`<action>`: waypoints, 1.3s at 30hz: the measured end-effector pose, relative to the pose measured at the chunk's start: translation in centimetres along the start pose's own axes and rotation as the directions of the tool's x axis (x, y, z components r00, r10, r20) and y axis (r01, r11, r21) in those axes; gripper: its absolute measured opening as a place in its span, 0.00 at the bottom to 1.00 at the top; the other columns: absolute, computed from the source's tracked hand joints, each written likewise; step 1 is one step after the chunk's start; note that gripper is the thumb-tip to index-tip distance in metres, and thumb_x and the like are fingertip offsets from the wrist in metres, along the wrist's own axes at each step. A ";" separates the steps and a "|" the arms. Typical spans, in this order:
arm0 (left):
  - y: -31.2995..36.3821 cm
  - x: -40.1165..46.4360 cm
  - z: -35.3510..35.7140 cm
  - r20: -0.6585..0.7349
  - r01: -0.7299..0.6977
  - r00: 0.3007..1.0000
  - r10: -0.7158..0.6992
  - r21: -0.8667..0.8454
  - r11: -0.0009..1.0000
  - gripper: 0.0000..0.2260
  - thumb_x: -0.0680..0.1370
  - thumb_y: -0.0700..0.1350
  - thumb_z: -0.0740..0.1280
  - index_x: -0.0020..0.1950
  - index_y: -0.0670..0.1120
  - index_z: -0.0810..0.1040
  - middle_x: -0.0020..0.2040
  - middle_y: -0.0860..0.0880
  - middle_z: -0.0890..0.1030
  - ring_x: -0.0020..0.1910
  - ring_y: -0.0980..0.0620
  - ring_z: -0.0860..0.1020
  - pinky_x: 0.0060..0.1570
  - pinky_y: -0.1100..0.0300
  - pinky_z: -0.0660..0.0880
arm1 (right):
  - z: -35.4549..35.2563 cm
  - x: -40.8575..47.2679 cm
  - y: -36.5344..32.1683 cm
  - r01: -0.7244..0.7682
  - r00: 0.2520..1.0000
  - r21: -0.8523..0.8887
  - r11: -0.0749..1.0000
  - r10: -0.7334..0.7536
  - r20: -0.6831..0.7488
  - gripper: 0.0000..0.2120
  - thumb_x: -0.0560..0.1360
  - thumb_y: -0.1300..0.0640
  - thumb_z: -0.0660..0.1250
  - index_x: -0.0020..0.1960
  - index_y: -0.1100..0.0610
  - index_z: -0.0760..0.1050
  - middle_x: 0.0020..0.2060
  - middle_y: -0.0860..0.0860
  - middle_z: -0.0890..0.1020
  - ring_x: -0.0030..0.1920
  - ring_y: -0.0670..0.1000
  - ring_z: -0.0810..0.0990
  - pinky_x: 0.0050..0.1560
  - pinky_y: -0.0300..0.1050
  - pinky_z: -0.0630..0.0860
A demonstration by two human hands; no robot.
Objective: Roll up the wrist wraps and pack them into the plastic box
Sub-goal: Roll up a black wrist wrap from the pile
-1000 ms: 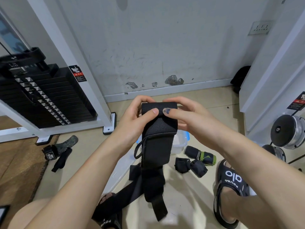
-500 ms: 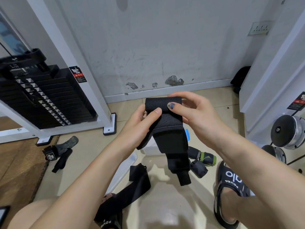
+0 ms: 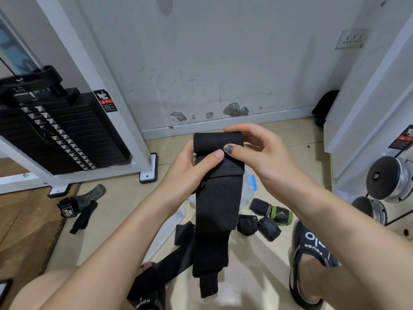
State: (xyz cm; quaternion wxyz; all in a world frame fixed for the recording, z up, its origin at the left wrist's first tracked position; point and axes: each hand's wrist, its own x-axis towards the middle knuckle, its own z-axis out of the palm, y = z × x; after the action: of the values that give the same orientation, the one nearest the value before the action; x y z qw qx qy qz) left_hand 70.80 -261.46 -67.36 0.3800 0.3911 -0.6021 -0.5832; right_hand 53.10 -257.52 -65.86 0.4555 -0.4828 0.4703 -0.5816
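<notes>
Head view: both hands, left hand [image 3: 192, 173] and right hand [image 3: 263, 157], pinch a black woven wrist wrap [image 3: 215, 198], rolled on top, its flat tail hanging over the clear plastic box [image 3: 249, 186].

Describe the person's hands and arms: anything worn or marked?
Both forearms are bare, with no sleeves, watch or gloves in view. The right hand has dark blue-grey polish on the thumbnail. The left hand has an unpainted thumbnail and what looks like a ring, partly hidden.

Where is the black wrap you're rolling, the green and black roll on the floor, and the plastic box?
black wrap [image 3: 218, 209]: head view, on the hanging flat part.
green and black roll [image 3: 271, 211]: head view, on its middle, at the green band.
plastic box [image 3: 249, 187]: head view, on the clear wall by the blue clip.
</notes>
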 end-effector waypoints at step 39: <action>1.9 -0.1 -0.4 0.008 0.164 0.986 -0.164 -0.003 0.986 0.12 0.84 0.56 0.61 0.62 0.56 0.80 0.55 0.51 0.85 0.52 0.53 0.84 0.47 0.55 0.80 | 0.1 -0.6 0.7 0.119 0.992 -0.182 0.976 -0.124 -0.017 0.14 0.73 0.65 0.74 0.52 0.48 0.83 0.47 0.53 0.86 0.49 0.58 0.83 0.55 0.58 0.81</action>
State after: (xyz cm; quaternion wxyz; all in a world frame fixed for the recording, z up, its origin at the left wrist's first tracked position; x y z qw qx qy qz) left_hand 71.21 -261.49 -65.50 0.3292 0.4362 -0.5682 -0.6152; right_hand 53.33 -257.07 -66.61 0.3666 -0.5416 0.4973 -0.5700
